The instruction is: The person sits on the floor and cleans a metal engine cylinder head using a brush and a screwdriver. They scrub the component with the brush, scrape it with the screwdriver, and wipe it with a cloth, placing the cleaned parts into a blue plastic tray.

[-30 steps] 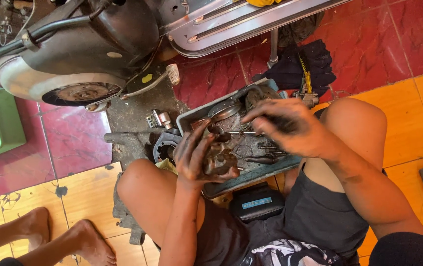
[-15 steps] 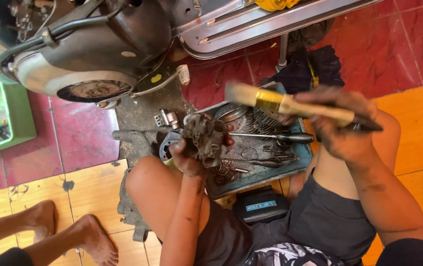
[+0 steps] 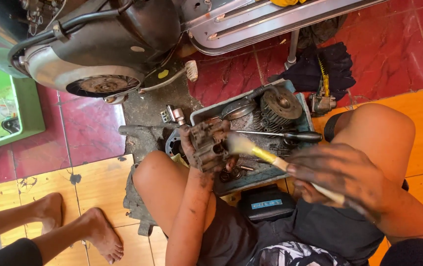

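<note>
My left hand (image 3: 192, 148) holds a greasy metal engine part (image 3: 210, 144) up over my left knee. My right hand (image 3: 342, 177) grips a yellow-handled paintbrush (image 3: 265, 155), and its pale bristles touch the right side of the part. Both hands are smeared with black grease. Below them a grey-blue tray (image 3: 304, 106) holds a round finned metal part (image 3: 280, 104), a screwdriver with a black handle (image 3: 280, 134) and several small dirty pieces.
A scooter's body and rear wheel (image 3: 100, 84) stand at the top left. Dark rags (image 3: 320, 69) lie on the red tiles at the top. A green tub (image 3: 32, 111) sits at the left. Another person's bare feet (image 3: 78, 224) rest at the lower left. A small dark box (image 3: 265, 203) lies between my legs.
My right hand brought the paintbrush down from above the tray and to the left until the bristles met the part. The left hand kept the part raised, shifting it slightly.
</note>
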